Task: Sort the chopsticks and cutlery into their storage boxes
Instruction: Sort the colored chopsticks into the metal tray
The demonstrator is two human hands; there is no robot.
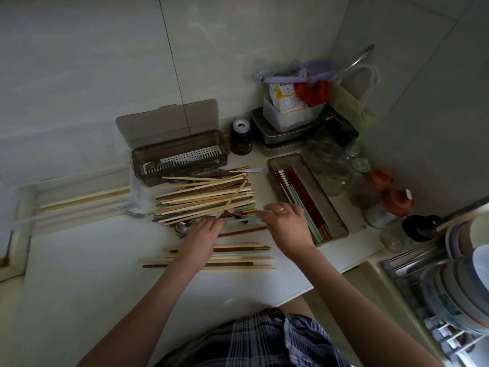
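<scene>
A mixed pile of chopsticks with spoons under it lies mid-counter. My left hand pinches one pale chopstick that slants up over the pile. My right hand hovers by the pile's right end with fingers spread, holding nothing. A clear box on the right holds red and mint chopsticks. A dark box with its lid up stands behind the pile, a few utensils inside. A pale box on the left holds light chopsticks. A sorted row of chopsticks lies near the front.
A dark jar, stacked food containers and glass jars crowd the back right corner. A dish rack with bowls stands at the right over the sink. The counter's front edge runs just below the sorted row.
</scene>
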